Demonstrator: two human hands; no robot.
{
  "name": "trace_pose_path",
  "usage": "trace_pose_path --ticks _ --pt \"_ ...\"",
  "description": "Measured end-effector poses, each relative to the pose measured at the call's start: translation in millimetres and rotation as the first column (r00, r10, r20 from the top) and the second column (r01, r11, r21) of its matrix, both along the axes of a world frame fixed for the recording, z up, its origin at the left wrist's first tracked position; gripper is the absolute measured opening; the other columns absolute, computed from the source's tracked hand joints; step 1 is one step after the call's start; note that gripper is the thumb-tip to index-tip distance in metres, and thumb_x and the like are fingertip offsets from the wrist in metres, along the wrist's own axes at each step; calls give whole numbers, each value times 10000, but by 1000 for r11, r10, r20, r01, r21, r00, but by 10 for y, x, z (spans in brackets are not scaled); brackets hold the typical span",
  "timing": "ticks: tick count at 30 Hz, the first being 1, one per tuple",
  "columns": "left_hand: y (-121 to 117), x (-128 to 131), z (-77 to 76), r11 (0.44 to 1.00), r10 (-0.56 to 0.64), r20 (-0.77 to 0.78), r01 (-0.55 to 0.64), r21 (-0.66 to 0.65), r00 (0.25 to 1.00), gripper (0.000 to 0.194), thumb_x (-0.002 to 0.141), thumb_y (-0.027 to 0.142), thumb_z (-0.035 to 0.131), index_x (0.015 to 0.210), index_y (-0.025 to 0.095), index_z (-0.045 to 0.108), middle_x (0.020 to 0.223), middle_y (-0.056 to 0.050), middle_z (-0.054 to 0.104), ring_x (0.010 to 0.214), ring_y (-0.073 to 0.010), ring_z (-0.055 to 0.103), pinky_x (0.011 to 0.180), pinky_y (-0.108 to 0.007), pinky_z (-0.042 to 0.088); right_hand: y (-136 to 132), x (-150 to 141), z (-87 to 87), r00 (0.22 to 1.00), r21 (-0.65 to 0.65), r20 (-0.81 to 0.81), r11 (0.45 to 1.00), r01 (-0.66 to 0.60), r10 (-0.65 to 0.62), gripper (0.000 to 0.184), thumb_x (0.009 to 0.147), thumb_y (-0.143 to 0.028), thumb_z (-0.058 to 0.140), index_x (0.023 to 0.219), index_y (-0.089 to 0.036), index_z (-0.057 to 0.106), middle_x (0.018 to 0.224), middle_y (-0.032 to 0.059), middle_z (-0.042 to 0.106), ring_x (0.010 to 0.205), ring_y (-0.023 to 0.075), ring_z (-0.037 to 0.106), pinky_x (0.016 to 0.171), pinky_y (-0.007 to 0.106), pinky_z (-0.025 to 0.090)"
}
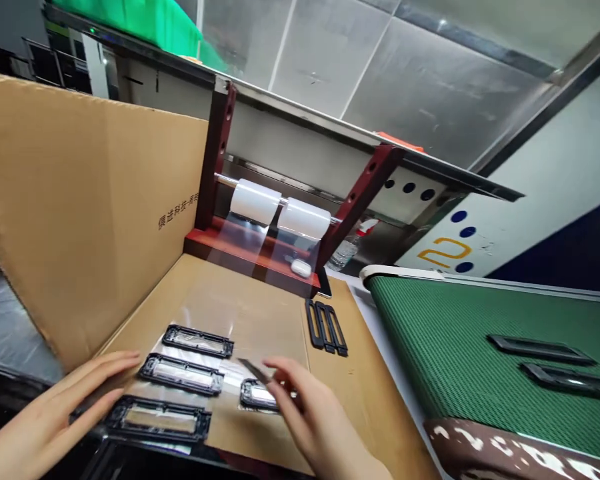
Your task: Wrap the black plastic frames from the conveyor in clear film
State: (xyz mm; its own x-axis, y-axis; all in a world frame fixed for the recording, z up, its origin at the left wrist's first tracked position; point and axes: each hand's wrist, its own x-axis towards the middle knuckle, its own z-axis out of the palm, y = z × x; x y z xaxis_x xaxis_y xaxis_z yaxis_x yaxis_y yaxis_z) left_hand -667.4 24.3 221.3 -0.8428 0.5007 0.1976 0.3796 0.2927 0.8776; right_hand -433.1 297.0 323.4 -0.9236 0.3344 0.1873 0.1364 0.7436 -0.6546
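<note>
My right hand [313,420] pinches a thin, dark, blade-like strip [253,369] that points up and left over the clear film [253,333]. Just below the strip lies a small black rectangular frame [247,393], partly hidden by my fingers. On the left, three more black frames form a column: a far one [175,338], a middle one [153,370] and a near one [203,421]. My left hand [63,407] is open beside the column, fingers stretched, the index finger close to the near frame. Whether it touches that frame I cannot tell.
Two rolls of clear film [255,202] hang on a rod in a dark red stand [253,260] behind the cardboard surface [275,437]. Several black frames [325,327] lie at its right. A cardboard wall [105,200] stands left; a green conveyor belt [455,333] carrying black pieces [543,350] runs right.
</note>
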Motion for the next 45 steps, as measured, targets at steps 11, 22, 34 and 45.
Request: trace_pose_path --ticks 11,22,34,45 --pt "-98 -192 214 821 -538 -209 450 -352 817 585 884 357 611 1435 403 418 1491 44 479 1343 -221 458 1008 -316 414 -578 -917 -267 897 605 -13 718 -344 441 189 1000 -190 438 1076 -165 609 781 19 657 653 171 599 507 257 432" --pt "4 -87 296 843 -523 -616 253 -474 589 544 986 363 438 1507 270 311 1459 -10 539 1270 -162 537 977 -202 430 -683 -1073 -203 845 615 150 620 -487 514 219 952 -166 549 1158 -94 570 832 45 650 701 195 594 475 292 432" --pt "-33 -145 329 802 -583 -625 246 -544 519 588 976 351 457 1521 228 274 1463 -42 530 1287 -180 516 978 -211 436 -497 -886 -114 814 618 142 592 -518 564 357 851 -147 685 1178 -31 596 844 59 677 647 196 559 426 315 426" --pt "-76 -160 230 784 -594 -560 257 -566 577 586 980 332 428 1532 284 241 1530 18 460 1357 -152 464 1030 -239 398 -249 -511 6 826 645 201 563 -517 527 280 923 -130 577 1185 -34 609 834 64 691 663 186 570 454 300 417"
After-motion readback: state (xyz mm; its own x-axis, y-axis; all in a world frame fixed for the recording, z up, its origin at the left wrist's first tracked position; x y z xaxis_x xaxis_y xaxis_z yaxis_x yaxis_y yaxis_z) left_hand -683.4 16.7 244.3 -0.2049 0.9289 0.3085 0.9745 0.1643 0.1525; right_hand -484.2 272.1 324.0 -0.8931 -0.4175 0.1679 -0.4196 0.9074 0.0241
